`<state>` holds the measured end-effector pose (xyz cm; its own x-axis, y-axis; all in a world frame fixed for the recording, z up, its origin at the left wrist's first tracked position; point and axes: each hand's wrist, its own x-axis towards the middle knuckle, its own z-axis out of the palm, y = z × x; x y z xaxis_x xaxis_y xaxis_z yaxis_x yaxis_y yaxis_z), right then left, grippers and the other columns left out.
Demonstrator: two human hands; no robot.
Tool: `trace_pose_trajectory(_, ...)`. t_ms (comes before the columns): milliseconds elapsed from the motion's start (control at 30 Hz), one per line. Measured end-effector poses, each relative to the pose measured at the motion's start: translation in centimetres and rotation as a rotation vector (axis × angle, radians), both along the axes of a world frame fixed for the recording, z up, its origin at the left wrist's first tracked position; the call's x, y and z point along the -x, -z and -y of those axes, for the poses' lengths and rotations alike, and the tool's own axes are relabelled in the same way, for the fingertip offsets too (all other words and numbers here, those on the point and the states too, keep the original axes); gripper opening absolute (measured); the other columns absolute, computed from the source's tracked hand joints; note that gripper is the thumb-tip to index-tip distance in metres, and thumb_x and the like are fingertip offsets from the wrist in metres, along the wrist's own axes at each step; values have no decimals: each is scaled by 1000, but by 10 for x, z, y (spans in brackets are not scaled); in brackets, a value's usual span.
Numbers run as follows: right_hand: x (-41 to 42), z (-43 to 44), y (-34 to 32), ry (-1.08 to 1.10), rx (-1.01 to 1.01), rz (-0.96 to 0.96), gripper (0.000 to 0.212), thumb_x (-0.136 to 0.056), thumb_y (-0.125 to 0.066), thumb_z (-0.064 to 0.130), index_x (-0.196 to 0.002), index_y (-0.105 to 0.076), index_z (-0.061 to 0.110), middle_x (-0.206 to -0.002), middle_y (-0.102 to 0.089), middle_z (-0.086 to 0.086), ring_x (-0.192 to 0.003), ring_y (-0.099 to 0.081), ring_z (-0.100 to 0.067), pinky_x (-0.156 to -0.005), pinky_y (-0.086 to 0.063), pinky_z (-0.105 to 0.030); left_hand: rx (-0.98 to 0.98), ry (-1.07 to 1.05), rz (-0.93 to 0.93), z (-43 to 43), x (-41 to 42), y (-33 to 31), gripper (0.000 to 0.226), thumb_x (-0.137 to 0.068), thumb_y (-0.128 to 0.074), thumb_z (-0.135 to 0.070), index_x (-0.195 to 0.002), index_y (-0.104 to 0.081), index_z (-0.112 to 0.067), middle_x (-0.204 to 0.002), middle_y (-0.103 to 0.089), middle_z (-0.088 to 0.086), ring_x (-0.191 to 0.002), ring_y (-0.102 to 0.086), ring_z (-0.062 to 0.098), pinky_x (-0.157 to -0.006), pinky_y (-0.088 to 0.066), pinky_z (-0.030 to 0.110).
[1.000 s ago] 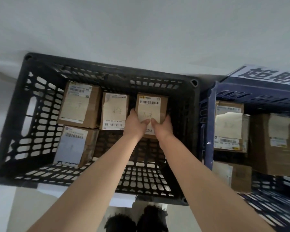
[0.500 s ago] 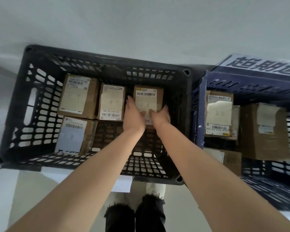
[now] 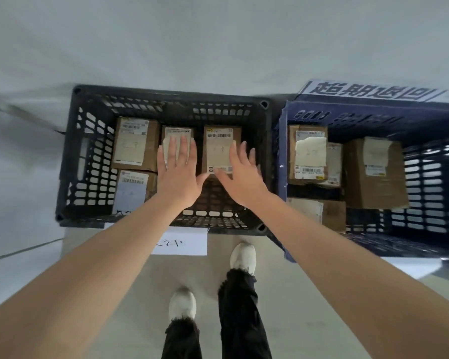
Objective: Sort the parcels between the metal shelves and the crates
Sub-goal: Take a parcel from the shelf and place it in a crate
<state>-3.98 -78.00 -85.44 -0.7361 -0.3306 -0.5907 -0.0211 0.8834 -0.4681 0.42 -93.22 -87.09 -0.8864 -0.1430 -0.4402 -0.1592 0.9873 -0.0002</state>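
Observation:
A black slatted crate [image 3: 70, 161] stands on the floor in front of me with several cardboard parcels inside. The rightmost parcel [image 3: 219, 149] lies flat with its label up. My left hand [image 3: 178, 172] hovers above the crate with straight, spread fingers over the middle parcel [image 3: 178, 133]. My right hand [image 3: 240, 174] is spread just right of the rightmost parcel, above it. Neither hand holds anything.
A blue crate [image 3: 373, 117] stands close on the right, holding more parcels [image 3: 373, 172], with a printed sign [image 3: 371, 92] at its back. A paper label [image 3: 184, 242] hangs on the black crate's front. My two feet [image 3: 213, 278] stand on the floor below.
Both hands have let go of the rightmost parcel, which now lies in the black crate. The hands have lifted and spread open, and my head has pulled back from the crates.

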Motion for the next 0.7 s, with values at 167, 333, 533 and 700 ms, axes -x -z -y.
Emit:
trace_pose_trajectory(167, -42, -22, -51, -9, -79, -131, 77, -102, -29, 56, -159, 10, 20, -167, 15, -6, -152, 18, -30, -121, 7, -49, 40, 111, -84, -2, -25, -40, 87, -99, -24, -61, -153, 23, -11, -158, 32, 14, -146, 28, 32, -115, 20, 48)
trace_pose_trajectory(333, -91, -55, -80, -4, -217, -232, 77, -101, -22, 60, -158, 14, 22, -165, 20, -6, -150, 22, -32, -116, 14, -50, 11, 213, -198, -17, -63, -64, 85, -95, -14, -63, -154, 18, -11, -161, 23, 16, -149, 21, 32, -120, 12, 51)
trace_pose_trajectory(533, -124, -103, -108, 19, -354, -201, 80, -100, -18, 64, -159, 13, 20, -166, 16, -8, -151, 17, -37, -119, 8, -57, 39, 297, -275, -40, -94, -76, 83, -93, -15, -63, -153, 14, -14, -164, 9, 15, -151, 9, 32, -118, 13, 47)
trace_pose_trajectory(700, -127, -148, -166, 51, -412, -233, 79, -100, -20, 63, -158, 13, 20, -166, 19, -8, -150, 19, -38, -120, 7, -60, 63, 346, -315, -79, -89, -137, 85, -97, -25, -61, -154, 15, -12, -163, 15, 14, -151, 15, 32, -114, 25, 44)
